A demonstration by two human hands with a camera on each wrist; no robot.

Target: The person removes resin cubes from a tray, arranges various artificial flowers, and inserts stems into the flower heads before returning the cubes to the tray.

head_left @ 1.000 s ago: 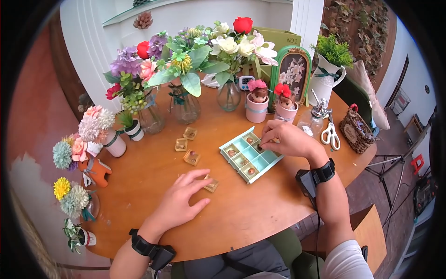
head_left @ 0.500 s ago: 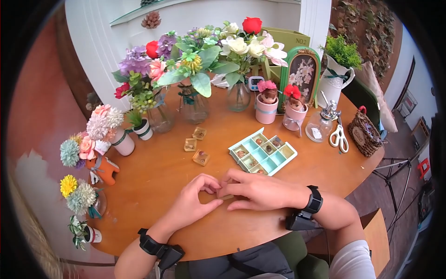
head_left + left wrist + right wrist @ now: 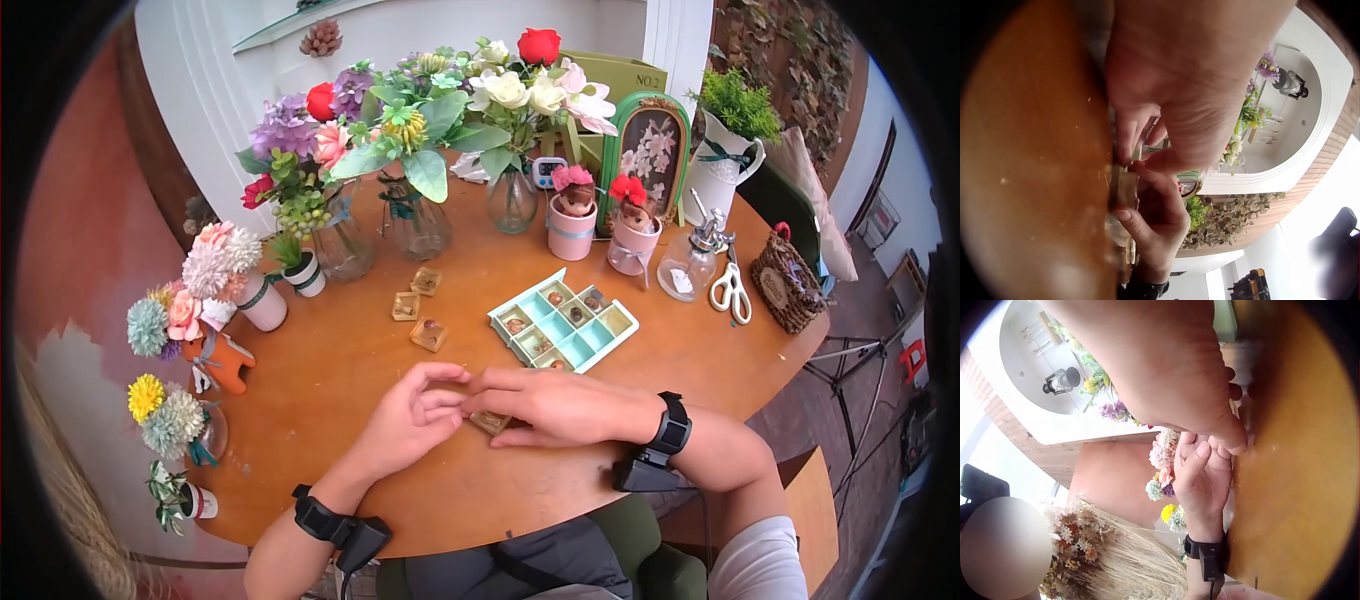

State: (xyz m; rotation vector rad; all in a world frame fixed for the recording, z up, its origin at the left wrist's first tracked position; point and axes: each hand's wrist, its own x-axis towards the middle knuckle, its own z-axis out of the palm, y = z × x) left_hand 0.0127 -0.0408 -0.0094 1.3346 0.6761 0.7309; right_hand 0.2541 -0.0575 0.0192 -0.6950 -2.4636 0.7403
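My right hand (image 3: 555,408) pinches a small clear box (image 3: 489,422) between thumb and fingers, low over the table near its front edge. In the left wrist view, that little box (image 3: 1125,187) shows between the right thumb and fingertips. Right beside it is my left hand (image 3: 408,415), index finger stretched out and the others loosely bent, its fingertips close to the right fingers. Behind the hands lies a mint-green divided tray (image 3: 548,329). Small boxes with shell-like bits fill several of its compartments, and others are bare. The right hand overlaps the tray's near corner in the head view.
To the left of the tray lie three more small boxes, the nearest one (image 3: 429,335) among them. Glass vases of flowers (image 3: 418,225) line the back. Pink doll pots (image 3: 572,228), a spray bottle (image 3: 688,265), scissors (image 3: 730,295) and a wicker basket (image 3: 785,285) stand right.
My right hand has come from the tray back toward me and taken hold of the box by my left hand. The left fingers, around the box half a second ago, now sit slightly off it.
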